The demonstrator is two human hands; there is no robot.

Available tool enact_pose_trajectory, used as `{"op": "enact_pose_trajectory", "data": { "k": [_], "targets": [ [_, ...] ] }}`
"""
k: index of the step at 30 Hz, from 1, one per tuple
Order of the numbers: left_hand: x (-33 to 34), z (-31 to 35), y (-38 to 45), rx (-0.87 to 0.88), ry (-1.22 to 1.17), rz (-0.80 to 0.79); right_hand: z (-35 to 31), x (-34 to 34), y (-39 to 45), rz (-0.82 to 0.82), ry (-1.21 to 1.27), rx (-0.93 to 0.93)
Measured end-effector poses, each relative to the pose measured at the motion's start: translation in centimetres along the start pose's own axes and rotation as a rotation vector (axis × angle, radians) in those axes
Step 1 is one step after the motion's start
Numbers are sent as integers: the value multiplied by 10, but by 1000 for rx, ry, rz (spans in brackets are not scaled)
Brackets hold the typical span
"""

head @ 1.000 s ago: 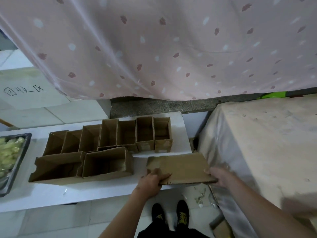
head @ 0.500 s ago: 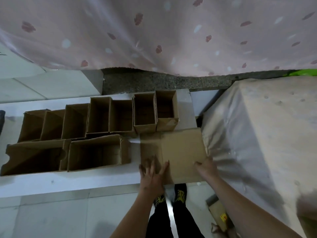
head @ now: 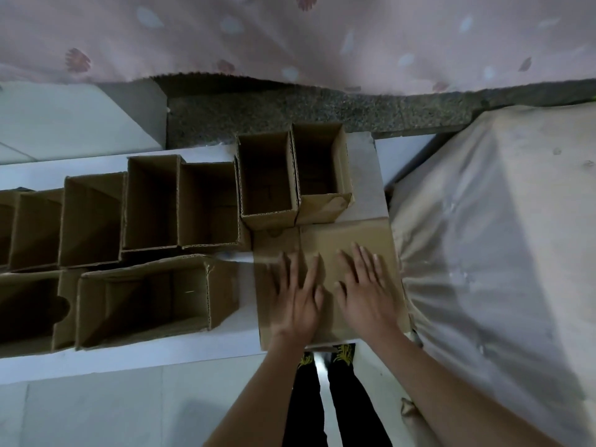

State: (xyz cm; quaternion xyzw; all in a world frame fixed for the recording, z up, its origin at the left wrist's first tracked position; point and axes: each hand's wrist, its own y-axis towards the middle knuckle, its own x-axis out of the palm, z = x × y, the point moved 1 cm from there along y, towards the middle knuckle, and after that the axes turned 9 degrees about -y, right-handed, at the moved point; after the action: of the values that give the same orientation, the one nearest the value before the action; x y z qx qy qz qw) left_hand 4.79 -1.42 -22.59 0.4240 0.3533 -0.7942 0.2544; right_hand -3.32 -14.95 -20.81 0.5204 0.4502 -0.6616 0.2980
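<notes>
Basically both hands were down flat on a flattened cardboard box [head: 342, 235] at the right end of the white counter [head: 193, 353]. Left hand [head: 296, 301]: grip spread, fingers straight and fanned, palm pressing the sheet. Right hand [head: 364, 295]: same, spread and pressing, pinching nothing. The sheet lay directly under the hands, its far edge touching the fronts of two upright open boxes [head: 267, 179]. Its near edge sat about at the counter's front edge (overhang hard to tell).

Key relation: a fold crease [head: 300, 240] ran away from the person, front to back. The left hand lay on that line, with the narrow panel to its left. The right hand sat on the wider panel, nearer the cloth-covered table [head: 500, 237]. So the left hand was the nearer one for lifting or folding at the crease, probably with the right holding the wide panel down.

More open boxes stood in a row to the left, and one box on its side [head: 154, 298] lay just beside the sheet, not touching it.
</notes>
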Motion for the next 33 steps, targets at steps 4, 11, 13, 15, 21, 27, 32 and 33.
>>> {"op": "enact_pose_trajectory", "data": {
  "k": [4,11,13,15,21,27,32,33],
  "targets": [
    [9,-6,1,15,16,91,2,19,2,77,27,-10],
    [14,-8,-1,1,36,101,4,30,3,116,-7,-10],
    [12,-7,0,-5,40,90,4,31,4,119,-16,-15],
    [11,-6,0,-3,43,83,4,31,4,121,-18,-17],
    [13,-7,0,6,40,89,4,34,5,135,-28,-22],
    [8,-3,-1,-18,60,53,5,12,3,61,50,-36],
    [5,5,-8,-68,60,-34,44,-24,17,59,559,606],
    [4,7,-11,-76,58,-55,50,-29,20,-16,691,709]
  ]
}}
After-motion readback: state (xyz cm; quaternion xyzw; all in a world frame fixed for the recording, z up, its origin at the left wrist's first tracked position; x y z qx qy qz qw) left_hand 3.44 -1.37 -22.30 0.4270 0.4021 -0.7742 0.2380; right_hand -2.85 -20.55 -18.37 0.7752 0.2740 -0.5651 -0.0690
